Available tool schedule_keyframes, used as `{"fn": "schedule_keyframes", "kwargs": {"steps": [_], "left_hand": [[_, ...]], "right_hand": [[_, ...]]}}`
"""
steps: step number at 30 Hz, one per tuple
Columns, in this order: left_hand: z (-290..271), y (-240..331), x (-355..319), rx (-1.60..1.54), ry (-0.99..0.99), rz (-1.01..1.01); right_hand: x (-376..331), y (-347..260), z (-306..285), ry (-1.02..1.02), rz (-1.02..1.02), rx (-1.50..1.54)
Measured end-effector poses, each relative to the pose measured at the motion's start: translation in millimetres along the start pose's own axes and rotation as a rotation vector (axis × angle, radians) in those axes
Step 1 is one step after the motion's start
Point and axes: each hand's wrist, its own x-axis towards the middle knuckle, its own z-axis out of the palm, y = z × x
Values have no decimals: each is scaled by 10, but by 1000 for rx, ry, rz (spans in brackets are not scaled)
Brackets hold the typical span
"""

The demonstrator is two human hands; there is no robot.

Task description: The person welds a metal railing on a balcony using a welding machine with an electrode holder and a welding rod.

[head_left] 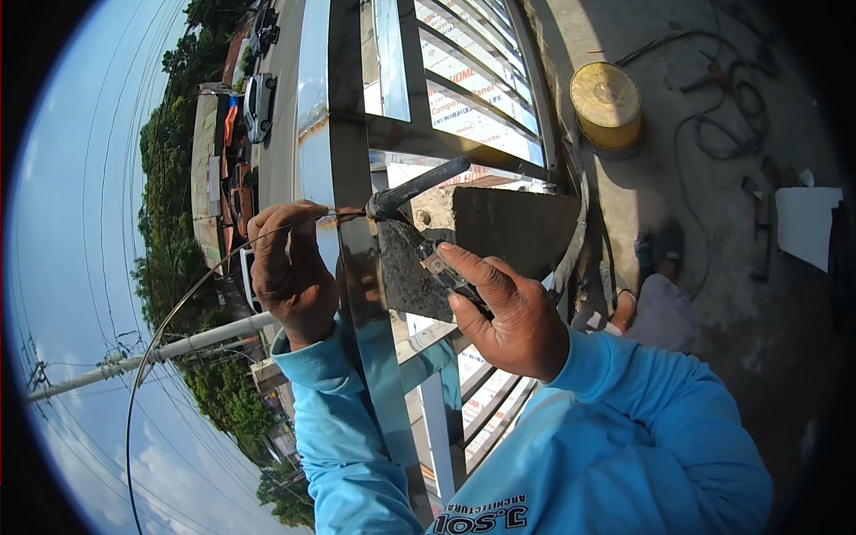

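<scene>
The left hand (290, 267) pinches a thin grey filler rod (178, 308) against a polished stainless steel railing post (357, 259), while the right hand (504, 308) grips a black-handled welding torch (419, 192) whose tip meets the rod at the post. Beyond, a round yellow drum (606, 105) stands on the concrete floor (678, 187) beside coiled black cables (727, 116).

Bright sun falls on a concrete floor (713, 267) with a yellow drum (606, 104) and coiled cables (727, 116), a street with parked cars (259, 102) far below.
</scene>
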Motion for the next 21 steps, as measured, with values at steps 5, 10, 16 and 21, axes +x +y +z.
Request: {"fn": "schedule_keyframes", "kwargs": {"steps": [5,10,16,21], "left_hand": [[-82,-61,-21,195,-31,3],[9,-10,-10,12,-9,13],[13,-7,-3,-21,-4,19],[-66,-64,-7,93,-14,-1]], "right_hand": [[-4,-1,-3,-7,-24,-21],[-4,-3,-9,3,1,17],[-4,11,4,16,-10,-28],[-1,26,5,-2,-9,-28]]}}
